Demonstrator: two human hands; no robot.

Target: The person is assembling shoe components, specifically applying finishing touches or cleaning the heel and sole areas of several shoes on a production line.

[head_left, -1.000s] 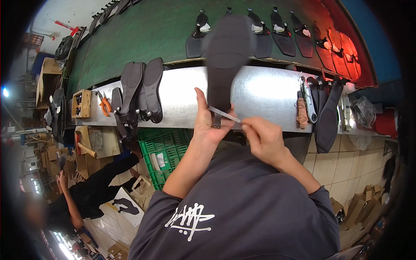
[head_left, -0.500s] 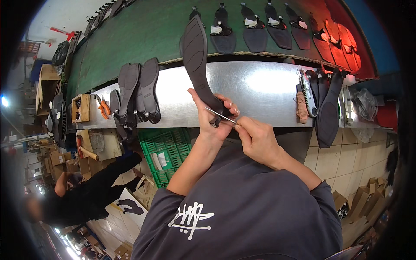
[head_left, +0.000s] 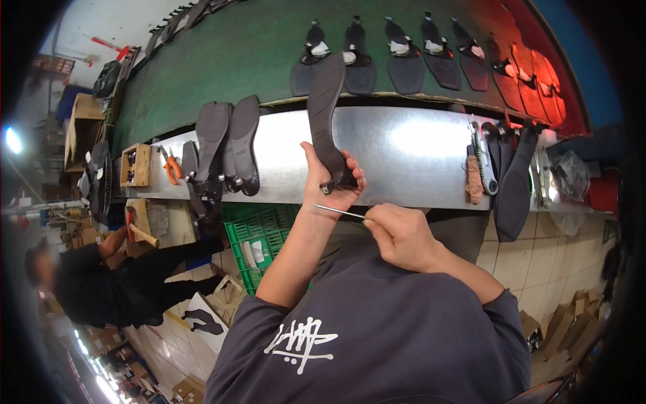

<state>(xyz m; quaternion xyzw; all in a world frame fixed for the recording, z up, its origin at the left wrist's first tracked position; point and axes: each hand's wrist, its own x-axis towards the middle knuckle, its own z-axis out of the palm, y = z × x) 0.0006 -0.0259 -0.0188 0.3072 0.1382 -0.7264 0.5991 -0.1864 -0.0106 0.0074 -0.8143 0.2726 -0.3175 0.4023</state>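
Note:
My left hand (head_left: 338, 199) grips a black shoe sole (head_left: 324, 108) by its heel end, fingers curled around it. The sole's long front part points up over the metal bench, and its narrow heel end lies across my palm. My right hand (head_left: 404, 234) is closed on a thin metal rod-like tool (head_left: 336, 211), whose handle is hidden in my fist. The rod's tip points left, over my left wrist and a little below the heel end, apart from the sole. I cannot make out the tip's shape.
Several black soles (head_left: 212, 128) lean on the metal bench (head_left: 417, 168) at left, beside orange-handled pliers (head_left: 173, 170) and a wooden box (head_left: 136, 165). A utility knife (head_left: 486, 165) lies right. Sandals with straps (head_left: 406, 67) line the green table (head_left: 222, 57). A person (head_left: 101, 283) stands left.
The rod has come away from the heel end and dropped toward my left wrist, along with my right hand. The sole's front part has shifted right and lower in view.

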